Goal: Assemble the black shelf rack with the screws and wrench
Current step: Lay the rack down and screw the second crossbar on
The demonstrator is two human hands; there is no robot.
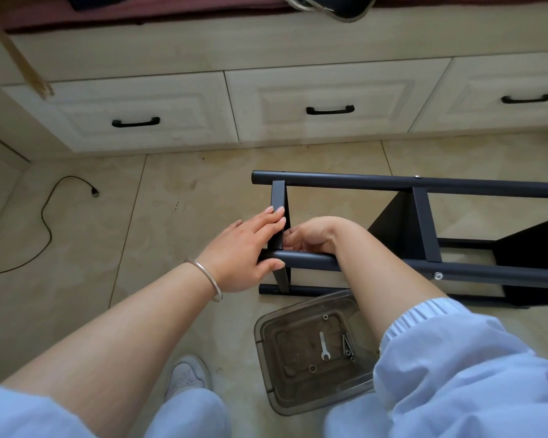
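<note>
The black shelf rack [393, 181] lies on its side on the tiled floor, its tubes running left to right. My left hand [247, 248] holds the near tube at its left end, thumb under it and fingers flat against the short flat crossbar [278, 197]. My right hand [310, 235] reaches behind that crossbar with its fingers curled at the joint; what they hold is hidden. A small silver wrench [324, 346] and several screws [348, 344] lie in a clear plastic tray [266, 330] in front of the rack.
A cream cabinet with three black-handled drawers [329, 110] runs along the back. A black cable [48, 222] snakes over the floor at the left. My white shoe [187, 374] and light blue trouser legs fill the bottom of the view.
</note>
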